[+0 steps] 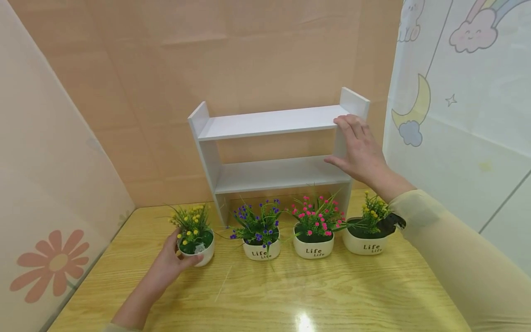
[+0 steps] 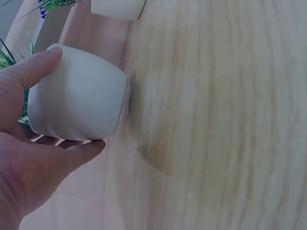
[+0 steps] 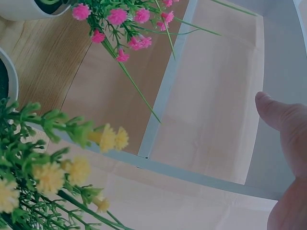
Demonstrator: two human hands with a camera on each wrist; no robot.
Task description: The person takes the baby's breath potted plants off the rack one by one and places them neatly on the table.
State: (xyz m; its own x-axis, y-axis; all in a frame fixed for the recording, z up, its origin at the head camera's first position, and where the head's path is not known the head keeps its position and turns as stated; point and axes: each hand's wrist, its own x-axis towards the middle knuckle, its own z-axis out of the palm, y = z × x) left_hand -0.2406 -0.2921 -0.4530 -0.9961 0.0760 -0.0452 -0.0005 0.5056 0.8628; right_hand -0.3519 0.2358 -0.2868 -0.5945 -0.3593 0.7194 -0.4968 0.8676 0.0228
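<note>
At the left of the table, my left hand [image 1: 168,265] grips a white pot of yellow artificial flowers [image 1: 191,226]. In the left wrist view the thumb lies along one side of the white pot [image 2: 79,93] and the fingers curl round the other, with its base close to the wood. My right hand [image 1: 361,147] is at the right end of a white two-tier shelf [image 1: 274,122]. Its fingers are nearly straight, fingertips at the upper board's front edge, thumb spread away below. The right wrist view shows only the thumb and part of the palm [image 3: 290,143] beside the shelf.
Along the shelf's front stand a pot of purple flowers [image 1: 261,251], one of pink flowers [image 1: 314,246] and another of yellow flowers [image 1: 365,244], the last beneath my right forearm. Wood-grain table [image 1: 257,295] spreads in front. Printed cloth walls [image 1: 464,138] flank both sides.
</note>
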